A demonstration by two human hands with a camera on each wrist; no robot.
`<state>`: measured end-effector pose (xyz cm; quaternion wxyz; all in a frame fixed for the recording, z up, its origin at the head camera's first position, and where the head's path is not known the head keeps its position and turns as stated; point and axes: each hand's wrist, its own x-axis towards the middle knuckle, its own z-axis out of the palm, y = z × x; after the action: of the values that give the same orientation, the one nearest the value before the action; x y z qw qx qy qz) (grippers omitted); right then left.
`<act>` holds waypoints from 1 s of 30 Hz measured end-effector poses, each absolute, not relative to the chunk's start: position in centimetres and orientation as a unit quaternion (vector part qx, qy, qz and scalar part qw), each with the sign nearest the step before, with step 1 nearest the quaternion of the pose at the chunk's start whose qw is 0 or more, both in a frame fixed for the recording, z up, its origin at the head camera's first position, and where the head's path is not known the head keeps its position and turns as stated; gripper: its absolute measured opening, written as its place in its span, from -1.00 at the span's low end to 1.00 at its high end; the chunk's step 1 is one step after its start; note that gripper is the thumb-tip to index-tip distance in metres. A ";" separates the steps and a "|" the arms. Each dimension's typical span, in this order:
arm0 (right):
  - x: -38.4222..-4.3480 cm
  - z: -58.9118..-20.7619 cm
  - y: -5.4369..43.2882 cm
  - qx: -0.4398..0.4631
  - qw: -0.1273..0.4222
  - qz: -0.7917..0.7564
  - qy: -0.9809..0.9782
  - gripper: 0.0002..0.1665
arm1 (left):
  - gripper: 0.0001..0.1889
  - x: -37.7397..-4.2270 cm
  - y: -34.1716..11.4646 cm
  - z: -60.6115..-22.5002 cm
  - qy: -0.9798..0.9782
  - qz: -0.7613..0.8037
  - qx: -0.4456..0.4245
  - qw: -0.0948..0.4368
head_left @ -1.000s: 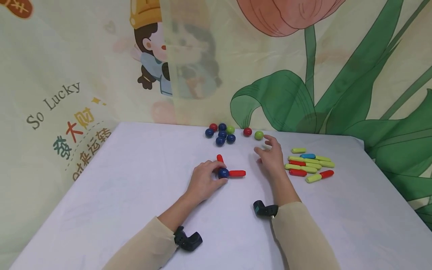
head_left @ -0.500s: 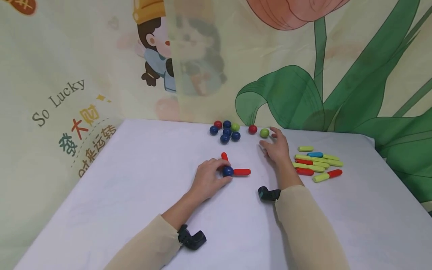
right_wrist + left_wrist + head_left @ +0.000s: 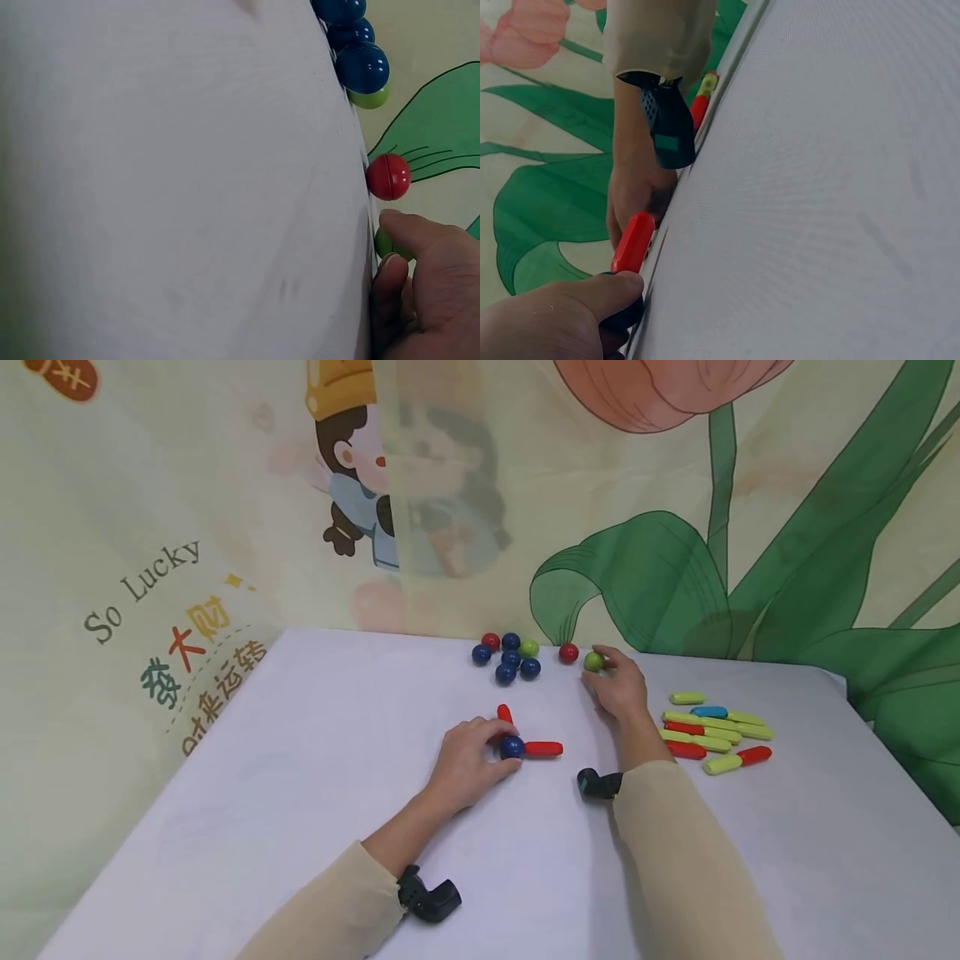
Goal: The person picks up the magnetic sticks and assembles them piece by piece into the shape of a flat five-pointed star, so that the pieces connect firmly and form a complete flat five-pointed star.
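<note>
In the head view, my left hand (image 3: pixel 467 763) grips a dark blue ball (image 3: pixel 512 747) between thumb and fingers. Two red sticks join that ball: one stick (image 3: pixel 544 749) points right, the other (image 3: pixel 505 716) points away, partly behind the fingers. The left wrist view shows my left thumb pressed on the ball below a red stick (image 3: pixel 634 241). Farther back, my right hand (image 3: pixel 626 687) has thumb and fingers around a light green ball (image 3: pixel 593 662) on the table. From the right wrist, that green ball (image 3: pixel 391 244) is partly covered by the fingers.
A lone red ball (image 3: pixel 568 653) lies left of the right hand. Beyond it is a cluster of several blue balls (image 3: pixel 506 673), with a red ball (image 3: pixel 491 642) and a green one (image 3: pixel 529 648). Yellow-green, red and blue sticks (image 3: pixel 701 727) lie right of the right forearm.
My right hand has moved in to the green ball, its fingers closing around it. The left hand keeps its hold on the blue ball. The whole head view has shifted slightly.
</note>
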<state>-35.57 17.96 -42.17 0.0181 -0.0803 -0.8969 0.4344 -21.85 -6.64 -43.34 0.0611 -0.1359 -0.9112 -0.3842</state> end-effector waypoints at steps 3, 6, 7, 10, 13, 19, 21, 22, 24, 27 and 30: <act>-35.7 -42.3 18.1 -0.093 0.028 0.446 -0.890 -0.36 | -0.60 -21.9 -6.5 -43.3 -0.912 -0.382 -0.135 0.060; -35.7 -42.4 18.0 -0.103 0.034 0.458 -0.882 -0.41 | -0.59 -21.9 -6.5 -43.3 -0.914 -0.379 -0.134 0.059; -35.8 -42.5 18.0 -0.105 0.035 0.460 -0.881 -0.42 | -0.59 -21.9 -6.5 -43.2 -0.915 -0.377 -0.133 0.058; -35.9 -42.5 18.1 -0.106 0.038 0.472 -0.875 -0.43 | -0.60 -21.9 -6.5 -43.2 -0.914 -0.377 -0.136 0.059; -35.9 -42.6 18.3 -0.106 0.037 0.496 -0.861 -0.43 | -0.62 -22.0 -6.5 -43.2 -0.913 -0.377 -0.140 0.064; -35.5 -42.0 18.3 -0.119 0.015 0.579 -0.807 -0.39 | -0.62 -22.0 -6.4 -43.2 -0.913 -0.381 -0.133 0.060; -35.2 -41.6 18.3 -0.127 0.012 0.603 -0.787 -0.38 | -0.62 -22.0 -6.4 -43.2 -0.913 -0.382 -0.131 0.060; -35.0 -41.5 18.3 -0.130 0.012 0.611 -0.781 -0.38 | -0.62 -22.0 -6.4 -43.3 -0.913 -0.382 -0.131 0.061; -34.7 -41.1 18.4 -0.134 0.012 0.621 -0.772 -0.37 | -0.62 -22.0 -6.4 -43.2 -0.912 -0.383 -0.130 0.062; -34.3 -40.5 18.4 -0.127 0.010 0.625 -0.771 -0.37 | -0.62 -22.0 -6.4 -43.2 -0.912 -0.385 -0.129 0.061; -33.8 -39.9 18.4 -0.108 0.007 0.623 -0.775 -0.37 | -0.62 -21.9 -6.5 -43.2 -0.912 -0.385 -0.129 0.064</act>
<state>-33.84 18.35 -39.95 0.0071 -0.1083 -0.7749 0.6227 -21.91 -6.46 -43.21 0.0638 -0.1290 -0.9117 -0.3849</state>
